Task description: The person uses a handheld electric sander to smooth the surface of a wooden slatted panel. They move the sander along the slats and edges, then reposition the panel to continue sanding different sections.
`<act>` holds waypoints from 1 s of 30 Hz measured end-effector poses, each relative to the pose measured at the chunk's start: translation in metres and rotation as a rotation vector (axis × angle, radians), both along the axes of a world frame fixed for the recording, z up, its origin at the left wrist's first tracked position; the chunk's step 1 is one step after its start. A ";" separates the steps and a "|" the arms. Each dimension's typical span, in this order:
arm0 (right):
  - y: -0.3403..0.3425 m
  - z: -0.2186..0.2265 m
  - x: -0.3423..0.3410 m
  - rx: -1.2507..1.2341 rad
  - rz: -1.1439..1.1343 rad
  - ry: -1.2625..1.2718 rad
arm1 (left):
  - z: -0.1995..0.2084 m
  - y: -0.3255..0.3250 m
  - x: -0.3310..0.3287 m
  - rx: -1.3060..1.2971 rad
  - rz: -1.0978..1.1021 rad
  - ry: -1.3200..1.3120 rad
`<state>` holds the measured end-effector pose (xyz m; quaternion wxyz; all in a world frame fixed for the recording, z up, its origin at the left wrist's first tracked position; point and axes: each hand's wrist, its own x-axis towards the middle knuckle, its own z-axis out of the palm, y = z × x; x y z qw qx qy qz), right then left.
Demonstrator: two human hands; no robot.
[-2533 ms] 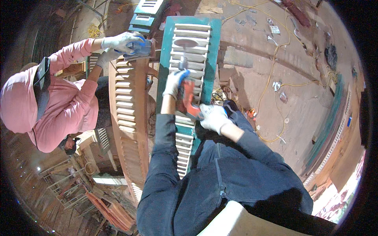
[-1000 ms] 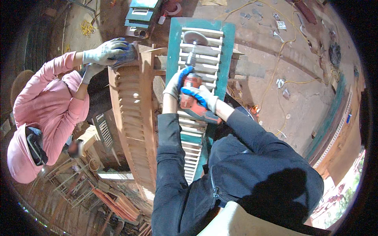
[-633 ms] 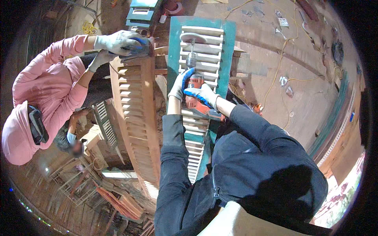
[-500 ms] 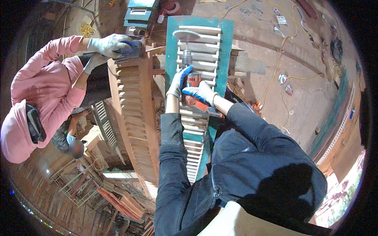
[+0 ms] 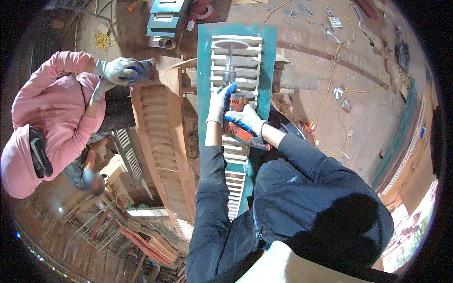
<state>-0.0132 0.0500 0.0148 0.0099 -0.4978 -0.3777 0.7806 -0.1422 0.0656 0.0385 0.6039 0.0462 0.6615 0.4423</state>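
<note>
Left side: brown shutter (image 5: 163, 137), co-worker (image 5: 61, 101)
Beneath: green shutter (image 5: 266, 70), partly hidden by arms
Drill (image 5: 238, 100): red, disc (image 5: 231, 44) perhaps touching slats (image 5: 249, 62)
Grip: left hand (image 5: 218, 104), right hand (image 5: 249, 119) around drill

Exposure uneven: left side dim, right-hand floor (image 5: 363, 113) mid-bright, near-right patch blown out. Hard light on dark jacket (image 5: 283, 207); crisp rounded shadow on its right half. Sanding disc (image 5: 231, 44) looks soft; green shutter (image 5: 268, 61) reads clearly. Co-worker's head (image 5: 94, 183) at left blurred. Fisheye bows brown shutter (image 5: 163, 137); rim black, light specks near left.
</note>
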 end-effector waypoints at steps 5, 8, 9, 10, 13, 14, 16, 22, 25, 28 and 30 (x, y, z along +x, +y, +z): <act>-0.002 0.006 -0.015 -0.109 -0.118 0.128 | -0.020 -0.011 -0.014 -0.053 0.045 -0.008; -0.002 0.021 -0.013 -0.135 -0.072 0.018 | -0.029 -0.015 -0.015 -0.079 -0.049 0.047; 0.001 0.017 -0.014 -0.045 0.019 -0.059 | -0.031 -0.016 -0.016 -0.081 -0.027 0.017; 0.002 0.014 -0.011 -0.055 -0.071 0.040 | -0.025 -0.009 -0.012 -0.080 -0.014 -0.024; -0.002 0.005 -0.002 -0.098 -0.139 0.098 | -0.021 -0.006 -0.002 -0.115 -0.011 -0.047; -0.002 0.006 0.003 -0.090 -0.157 0.138 | -0.020 -0.006 0.004 -0.120 0.008 -0.061; 0.000 -0.006 0.022 -0.063 -0.130 0.175 | -0.020 -0.003 0.022 -0.087 -0.010 0.011; 0.047 0.036 0.073 -0.110 0.119 0.119 | -0.036 0.005 0.070 -0.147 0.172 -0.097; 0.062 0.034 0.092 -0.252 0.176 0.065 | -0.051 0.008 0.096 -0.118 0.245 -0.092; 0.065 0.036 0.095 -0.229 0.131 0.145 | -0.053 0.010 0.100 -0.071 0.293 -0.222; 0.062 0.028 0.094 -0.212 0.151 0.117 | -0.057 0.008 0.098 -0.053 0.296 -0.249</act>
